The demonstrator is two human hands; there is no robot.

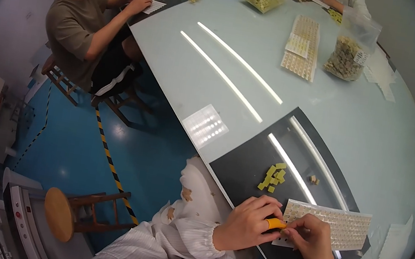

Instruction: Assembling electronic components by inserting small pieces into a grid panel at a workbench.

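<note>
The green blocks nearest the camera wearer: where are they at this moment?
In the head view, the green blocks lie right of centre on the black mat, just beyond the wearer's left hand and left of some brown pieces.

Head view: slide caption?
Left hand, with an orange object, and right hand meet at a pale gridded sheet, near yellow-green blocks on a black mat.

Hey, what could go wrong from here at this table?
The left hand is close to the loose pile of small yellow-green blocks, so a nudge might scatter them. The right hand is over part of the flat white sheet with rows of small squares, so it could drag the sheet askew.
</note>
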